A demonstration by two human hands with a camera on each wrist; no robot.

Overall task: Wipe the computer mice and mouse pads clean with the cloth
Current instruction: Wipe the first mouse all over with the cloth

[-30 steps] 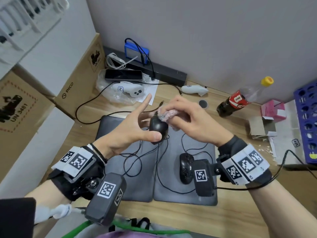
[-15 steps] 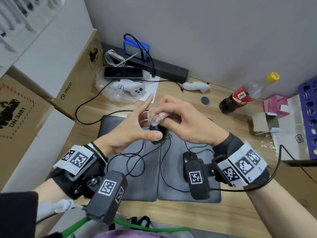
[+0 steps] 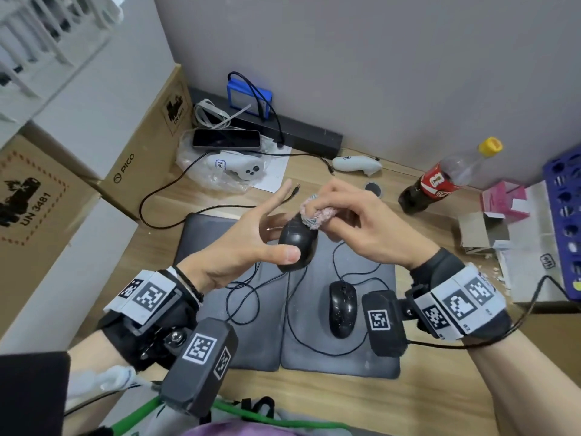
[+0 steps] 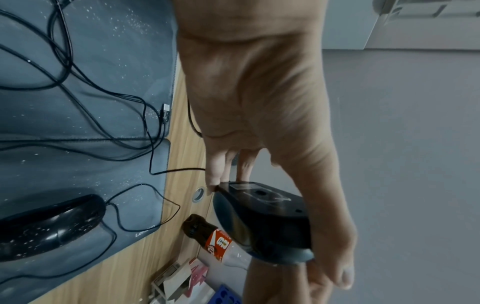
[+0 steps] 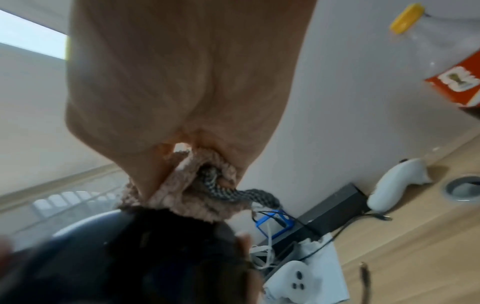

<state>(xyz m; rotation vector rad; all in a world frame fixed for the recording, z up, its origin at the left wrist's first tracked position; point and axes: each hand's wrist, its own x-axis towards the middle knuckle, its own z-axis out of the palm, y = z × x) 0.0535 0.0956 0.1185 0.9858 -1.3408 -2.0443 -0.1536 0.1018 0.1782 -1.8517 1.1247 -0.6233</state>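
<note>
My left hand (image 3: 270,237) holds a black wired mouse (image 3: 297,243) in the air above the pads, thumb on its rear and fingers behind it, index finger pointing up. In the left wrist view the held mouse (image 4: 262,218) shows its underside. My right hand (image 3: 352,228) grips a bunched pink cloth (image 3: 317,214) and presses it on the mouse's front end; the cloth (image 5: 197,197) touches the dark mouse (image 5: 135,253) in the right wrist view. A second black mouse (image 3: 342,308), speckled with white crumbs, lies on the right grey mouse pad (image 3: 371,350). The left pad (image 3: 204,228) lies beside it.
Tangled black mouse cables (image 3: 248,297) lie across both pads. A cola bottle (image 3: 440,180), small cardboard box (image 3: 482,229) and blue rack (image 3: 566,215) stand at the right. Two white controllers (image 3: 242,166) (image 3: 356,163), a phone (image 3: 226,139) and cardboard boxes (image 3: 141,158) sit at the back left.
The cloth has slid back and forth over the held mouse; it covered most of the mouse half a second ago and now sits on its front end. The left hand keeps its grip.
</note>
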